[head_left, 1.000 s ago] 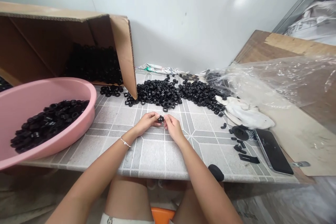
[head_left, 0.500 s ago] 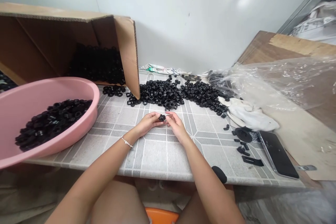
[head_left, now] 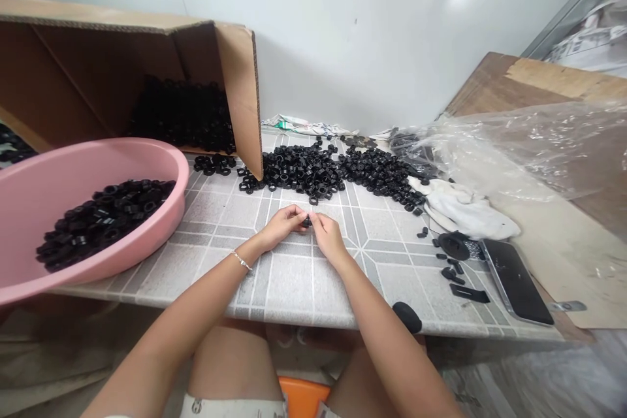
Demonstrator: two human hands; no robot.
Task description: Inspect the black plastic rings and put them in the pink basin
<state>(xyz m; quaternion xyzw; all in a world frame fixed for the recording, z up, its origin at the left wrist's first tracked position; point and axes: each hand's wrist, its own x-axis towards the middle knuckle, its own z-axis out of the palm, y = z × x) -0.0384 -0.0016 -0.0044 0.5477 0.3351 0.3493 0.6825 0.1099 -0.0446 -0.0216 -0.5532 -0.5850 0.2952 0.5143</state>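
Over the middle of the checked table, my left hand (head_left: 283,227) pinches a small black plastic part (head_left: 307,222) from the left. My right hand (head_left: 326,235) closes on the same part from the right, thumb and fingertips together. The fingers cover most of the part, so its exact shape is hidden. Just beyond my hands lies a heap of black plastic rings (head_left: 304,171). To its right spreads a second heap of smaller black pieces (head_left: 379,173).
At left a pink basin (head_left: 181,176) holds black parts. Behind it a cardboard box (head_left: 240,91) lies on its side with more inside. On the right are a white glove (head_left: 465,209), a phone (head_left: 518,281), clear plastic film (head_left: 533,150) and a black round pad (head_left: 406,317) at the front edge.
The black part stays between my hands. My right fingers loosened half a second ago and are now pressed closed against it again. The whole view has shifted slightly.
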